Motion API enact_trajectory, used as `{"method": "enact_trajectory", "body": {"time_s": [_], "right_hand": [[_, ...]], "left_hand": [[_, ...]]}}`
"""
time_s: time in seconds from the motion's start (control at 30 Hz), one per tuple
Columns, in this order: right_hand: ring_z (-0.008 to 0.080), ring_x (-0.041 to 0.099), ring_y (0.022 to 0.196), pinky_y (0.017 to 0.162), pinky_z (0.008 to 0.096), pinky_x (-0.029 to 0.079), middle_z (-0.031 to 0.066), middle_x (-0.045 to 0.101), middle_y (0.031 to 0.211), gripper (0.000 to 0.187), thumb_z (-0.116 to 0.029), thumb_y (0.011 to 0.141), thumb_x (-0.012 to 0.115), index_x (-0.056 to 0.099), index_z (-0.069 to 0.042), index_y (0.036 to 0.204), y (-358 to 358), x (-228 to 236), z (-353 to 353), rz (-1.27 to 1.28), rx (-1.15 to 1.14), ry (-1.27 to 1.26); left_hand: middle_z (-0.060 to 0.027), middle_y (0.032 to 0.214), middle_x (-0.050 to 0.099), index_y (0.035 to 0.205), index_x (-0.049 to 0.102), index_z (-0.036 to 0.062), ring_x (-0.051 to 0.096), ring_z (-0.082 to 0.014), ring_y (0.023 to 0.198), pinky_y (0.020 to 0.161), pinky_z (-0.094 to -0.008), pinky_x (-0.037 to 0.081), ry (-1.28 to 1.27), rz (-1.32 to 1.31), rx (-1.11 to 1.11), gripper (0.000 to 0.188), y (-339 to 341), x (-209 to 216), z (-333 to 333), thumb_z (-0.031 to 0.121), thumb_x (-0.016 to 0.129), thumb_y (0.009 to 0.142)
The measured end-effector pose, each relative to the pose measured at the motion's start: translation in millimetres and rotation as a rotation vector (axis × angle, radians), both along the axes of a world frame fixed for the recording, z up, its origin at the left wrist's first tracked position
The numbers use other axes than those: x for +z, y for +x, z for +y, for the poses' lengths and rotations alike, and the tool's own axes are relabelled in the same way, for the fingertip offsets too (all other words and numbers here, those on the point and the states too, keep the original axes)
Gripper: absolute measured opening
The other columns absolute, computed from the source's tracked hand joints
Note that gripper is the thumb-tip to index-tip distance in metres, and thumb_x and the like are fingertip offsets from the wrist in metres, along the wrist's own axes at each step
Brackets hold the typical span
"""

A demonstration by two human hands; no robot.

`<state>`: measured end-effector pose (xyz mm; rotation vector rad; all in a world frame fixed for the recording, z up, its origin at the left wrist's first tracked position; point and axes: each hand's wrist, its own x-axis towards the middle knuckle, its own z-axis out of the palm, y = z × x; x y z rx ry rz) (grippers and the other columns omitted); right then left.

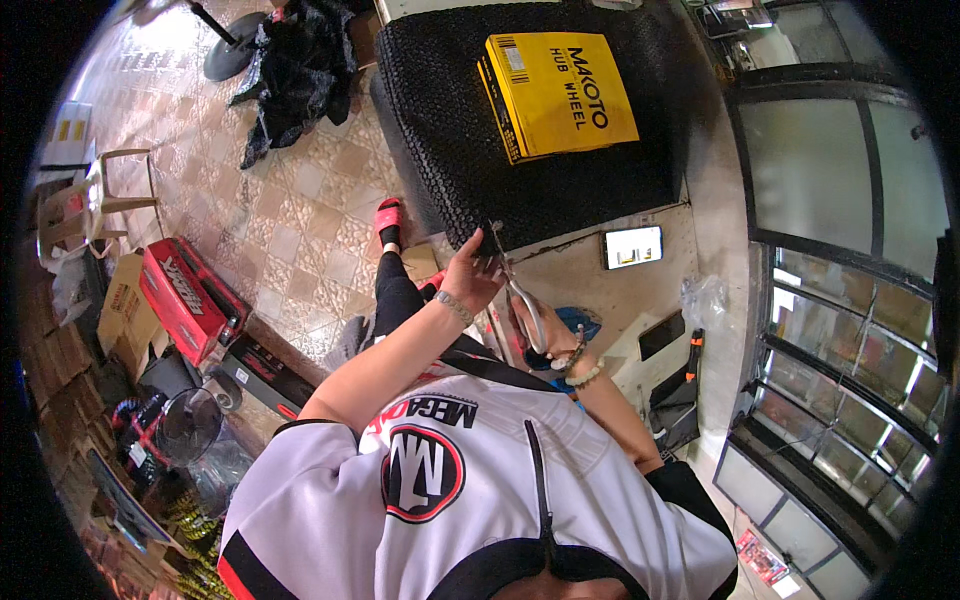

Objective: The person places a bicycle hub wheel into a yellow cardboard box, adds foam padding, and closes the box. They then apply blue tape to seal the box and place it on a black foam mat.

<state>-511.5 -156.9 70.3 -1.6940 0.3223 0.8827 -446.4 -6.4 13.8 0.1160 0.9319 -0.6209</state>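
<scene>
By the tiled floor [290, 238], left hand [474, 278] pinches bubble wrap [432, 150], scissors [521, 292] within the curled fingers of the right hand [556, 332]

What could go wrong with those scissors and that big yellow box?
The scissors in the right hand could nick the left hand, because its fingers are close to the blades. The yellow box lies on the black bubble wrap, so a hard tug on the wrap might drag it along. The phone lies close to the wrap, so it might get bumped too.
</scene>
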Motion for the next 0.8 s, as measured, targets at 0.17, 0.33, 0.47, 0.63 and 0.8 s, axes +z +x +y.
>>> {"method": "enact_trajectory", "body": {"time_s": [0.17,0.33,0.47,0.63,0.8], "right_hand": [[0.0119,0.051,0.044,0.042,0.0256,0.042,0.0026,0.052,0.061,0.050,-0.053,0.095,0.040,0.052,-0.005,0.089,-7.2,6.6,-4.0,0.100,-0.039,0.076],[0.0099,0.051,0.046,0.044,0.0245,0.043,0.0019,0.051,0.061,0.060,-0.061,0.094,0.031,0.052,-0.005,0.086,3.3,6.1,-2.4,0.198,-0.003,0.144],[0.0094,0.050,0.046,0.044,0.0246,0.042,0.0014,0.049,0.058,0.058,-0.059,0.095,0.031,0.051,-0.006,0.082,10.1,9.0,1.8,0.128,0.020,0.045],[0.0113,0.048,0.044,0.044,0.0269,0.041,0.0009,0.047,0.056,0.053,-0.054,0.097,0.032,0.050,-0.007,0.081,6.6,11.4,0.0,0.268,0.011,0.070],[0.0113,0.050,0.047,0.045,0.0261,0.040,0.0014,0.049,0.057,0.057,-0.058,0.095,0.033,0.051,-0.007,0.079,26.1,-4.9,0.5,0.146,0.115,0.092]], "left_hand": [[-0.0130,0.115,0.061,0.112,0.055,0.0021,0.051,-0.0318,0.115,0.104,-0.0577,0.036,-0.479,-0.221,0.212,0.030,1.5,0.1,2.5,0.014,0.054,0.084],[-0.0176,0.113,0.061,0.112,0.053,-0.0019,0.055,-0.0337,0.109,0.102,-0.0497,0.042,-0.526,-0.072,0.288,0.037,3.1,-14.4,4.5,0.009,0.048,0.077],[-0.0180,0.112,0.060,0.112,0.052,-0.0041,0.057,-0.0341,0.105,0.099,-0.0430,0.045,-0.543,-0.072,0.309,0.040,2.5,-27.0,5.3,0.008,0.048,0.075],[-0.0187,0.115,0.058,0.112,0.051,-0.0070,0.055,-0.0343,0.108,0.102,-0.0410,0.043,-0.433,-0.129,0.300,0.046,3.4,-33.5,3.3,0.005,0.047,0.068],[-0.0193,0.119,0.057,0.115,0.050,-0.0069,0.053,-0.0347,0.110,0.104,-0.0409,0.041,-0.362,-0.097,0.273,0.052,5.8,-37.3,8.0,0.005,0.046,0.065]]}}
